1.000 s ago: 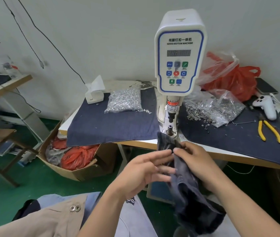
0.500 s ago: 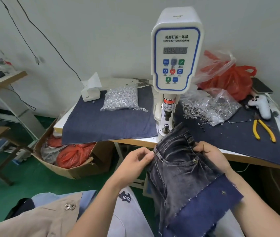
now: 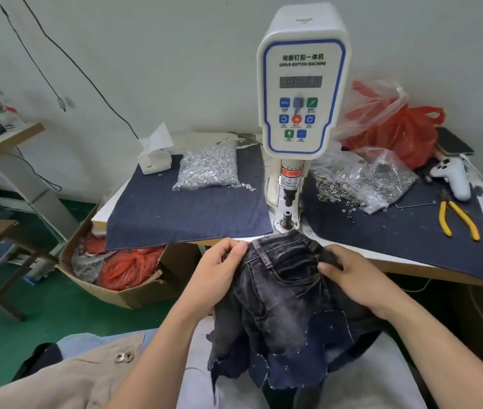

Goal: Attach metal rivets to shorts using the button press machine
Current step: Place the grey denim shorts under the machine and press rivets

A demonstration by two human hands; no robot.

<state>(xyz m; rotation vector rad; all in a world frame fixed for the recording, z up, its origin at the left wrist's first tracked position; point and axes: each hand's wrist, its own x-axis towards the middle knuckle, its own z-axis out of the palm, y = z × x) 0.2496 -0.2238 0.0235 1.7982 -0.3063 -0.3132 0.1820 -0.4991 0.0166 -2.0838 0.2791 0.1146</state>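
Denim: shorts (image 3: 281,293) now bunched nearer press (image 3: 302,81)
Grip: left hand (image 3: 216,273), right hand (image 3: 352,276) pinch waistband
Next: likely seat it

Both forearms come up from the bottom edge and angle in toward each other, bare to the elbows. The left hand (image 3: 216,271) pinches the left side of the shorts (image 3: 278,305) waistband, fingers (image 3: 236,249) curled over the edge. The right hand (image 3: 355,276) grips the shorts' right side, knuckles up, fingers tucked into the fabric.
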